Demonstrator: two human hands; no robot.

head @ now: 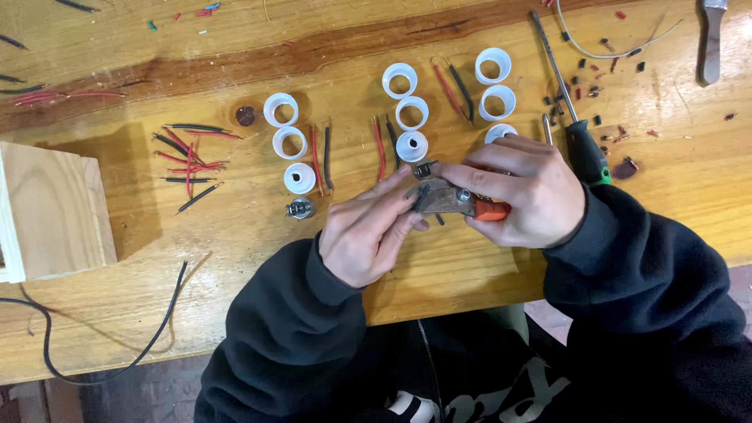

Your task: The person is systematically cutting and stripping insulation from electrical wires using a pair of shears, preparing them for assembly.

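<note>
Orange-handled pliers [462, 202] clamped in your right hand [521, 192], over bench [439, 270] edge. Your left hand [368, 231] pinches small metal socket [424, 170] at pliers' tip. Step, by appearance: crimping socket terminal. Next move calls for steady squeeze; spare wires [380, 149] lie near.

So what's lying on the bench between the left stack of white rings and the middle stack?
In the head view, two short wires lie between the left rings and middle rings: one red wire, one black wire, side by side.
</note>
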